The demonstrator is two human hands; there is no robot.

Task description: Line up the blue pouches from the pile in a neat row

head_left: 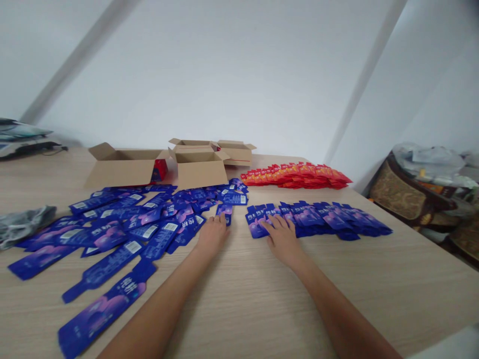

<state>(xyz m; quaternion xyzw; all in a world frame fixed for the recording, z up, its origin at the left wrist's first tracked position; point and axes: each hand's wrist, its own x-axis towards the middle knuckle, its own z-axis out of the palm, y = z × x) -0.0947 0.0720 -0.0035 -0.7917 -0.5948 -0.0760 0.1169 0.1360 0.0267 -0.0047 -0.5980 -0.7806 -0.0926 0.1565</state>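
Note:
My left hand (214, 232) rests at the lower left edge of a small blue pouch (225, 211), fingertips touching it; whether they grip it is unclear. Fingers spread, my right hand (282, 236) lies on the left end of an overlapping row of blue pouches (322, 217). Many loose blue pouches (108, 234) are scattered in a heap to the left, some with barcodes up and others with purple pictures up. Behind the blue row lies a stacked row of red pouches (295, 175).
Open cardboard boxes (202, 172) stand at the back, with another box (123, 169) to their left. A grey cloth (26, 224) lies at the left edge of the wooden table (239, 309). Beyond the right edge is a patterned chair (392, 187) with plastic bags on it.

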